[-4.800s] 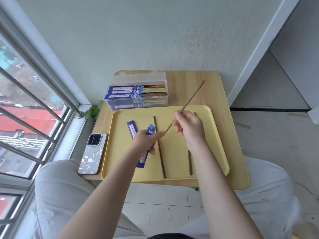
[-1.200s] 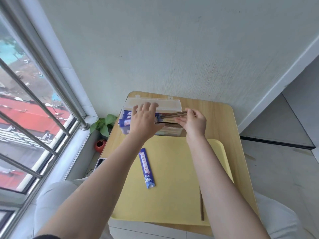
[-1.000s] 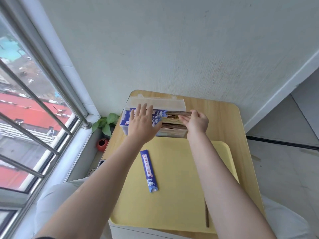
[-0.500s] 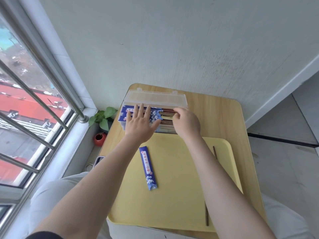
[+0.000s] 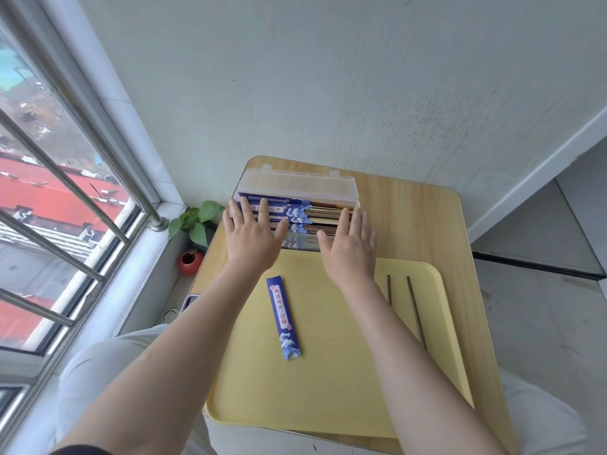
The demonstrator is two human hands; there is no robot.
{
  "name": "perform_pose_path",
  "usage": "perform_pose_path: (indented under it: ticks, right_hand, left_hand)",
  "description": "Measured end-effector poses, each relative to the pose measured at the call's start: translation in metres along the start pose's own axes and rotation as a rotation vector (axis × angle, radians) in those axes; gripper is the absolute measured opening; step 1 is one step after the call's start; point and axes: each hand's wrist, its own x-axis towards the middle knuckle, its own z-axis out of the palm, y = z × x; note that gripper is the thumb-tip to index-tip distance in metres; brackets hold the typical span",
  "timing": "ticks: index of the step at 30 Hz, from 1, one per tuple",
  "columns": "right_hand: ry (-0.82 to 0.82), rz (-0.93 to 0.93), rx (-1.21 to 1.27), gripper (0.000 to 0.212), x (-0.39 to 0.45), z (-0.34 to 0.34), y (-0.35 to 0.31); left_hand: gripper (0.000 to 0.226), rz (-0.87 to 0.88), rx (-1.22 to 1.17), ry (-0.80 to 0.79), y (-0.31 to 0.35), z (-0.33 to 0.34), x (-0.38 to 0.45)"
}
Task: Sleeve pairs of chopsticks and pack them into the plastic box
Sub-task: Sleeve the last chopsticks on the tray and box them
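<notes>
A clear plastic box (image 5: 297,182) with its lid tipped back stands at the table's far edge, filled with sleeved chopstick pairs (image 5: 307,215) in blue paper. My left hand (image 5: 252,239) lies flat with straight fingers over the blue sleeve ends at the box's left. My right hand (image 5: 351,246) lies flat over the wooden ends at its right. One empty blue sleeve (image 5: 283,316) lies on the yellow tray (image 5: 328,389). Two bare dark chopsticks (image 5: 414,310) lie at the tray's right side, partly hidden by my right forearm.
The tray sits on a small wooden table (image 5: 466,257) against a white wall. A phone's corner (image 5: 189,302) shows at the table's left edge. A potted plant (image 5: 193,238) stands on the sill by the barred window (image 5: 65,208). My knees are below the table.
My right hand has let go of the sleeved pair and flattened its fingers over the box's right end. Both hands now lie flat on the packed pairs. The camera has tilted slightly.
</notes>
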Motion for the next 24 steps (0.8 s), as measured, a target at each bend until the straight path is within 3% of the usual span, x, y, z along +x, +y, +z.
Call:
perform_pose_path:
  ticks: [10,17,21,24]
  right_hand:
    - [-0.025,-0.052,-0.064,0.081,0.005,0.001,0.002]
    - [-0.033,-0.078,0.030,0.080,0.006,0.008,0.006]
    - [0.029,-0.091,0.116,0.073,0.001,0.009,0.011]
    - [0.256,-0.114,0.188,0.055,-0.007,0.009,0.008]
  left_hand:
    - [0.077,0.020,-0.003,-0.001,-0.005,0.002,0.001]
    - [0.076,0.021,-0.018,0.013,-0.004,0.001,-0.006]
    - [0.076,0.027,-0.020,0.000,-0.005,0.000,-0.004]
    - [0.075,0.050,-0.028,0.015,-0.007,-0.003,-0.005]
